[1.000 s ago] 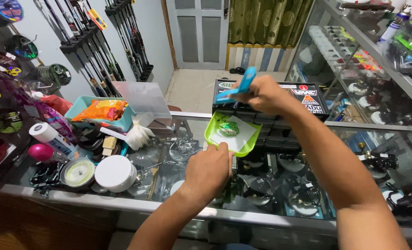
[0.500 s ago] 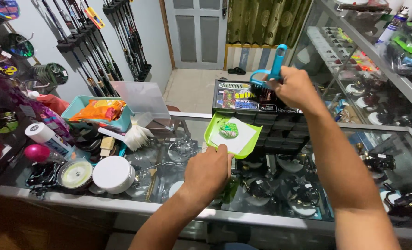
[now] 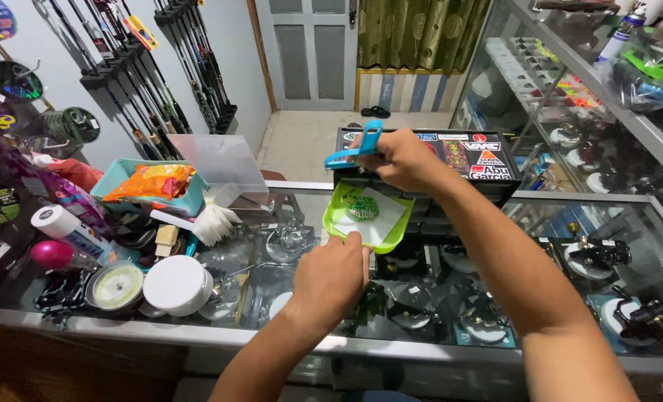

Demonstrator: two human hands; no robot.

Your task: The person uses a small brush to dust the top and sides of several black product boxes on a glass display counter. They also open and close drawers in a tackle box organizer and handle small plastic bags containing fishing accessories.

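- Head view: your left hand (image 3: 331, 279) pinches the near edge of a shallow lime-green plastic tray (image 3: 337, 221), fingers closed on its rim, holding it just above the glass display counter (image 3: 451, 298).
- Inside the tray lie one white sheet of paper (image 3: 384, 216) and one small green-patterned round spool (image 3: 362, 208), resting on the sheet's far part.
- Your right hand (image 3: 406, 160) is closed around a light-blue plastic handled tool (image 3: 357, 147), held above the tray's far end, apart from the spool below it.
- Behind that hand sits one black rectangular case (image 3: 488, 160) covered with many small stickers in red, white, blue and yellow.
- To your left on the counter: one teal plastic basket (image 3: 115, 179) holding one orange crinkly snack-like packet (image 3: 153, 180).
- Just beside the basket stands one frosted clear plastic box (image 3: 223, 160).
- One white brush head (image 3: 216, 222) lies between basket and tray.
- Nearer you sit one round white lidded tub (image 3: 175, 283) and one clear spool of pale line (image 3: 115, 286), touching or almost so.
- One white cylinder with a blue label (image 3: 71, 229) and one pink ball (image 3: 52, 254) lie at the far left.
- Dark fishing rods (image 3: 197, 67) lean in racks on the wall.
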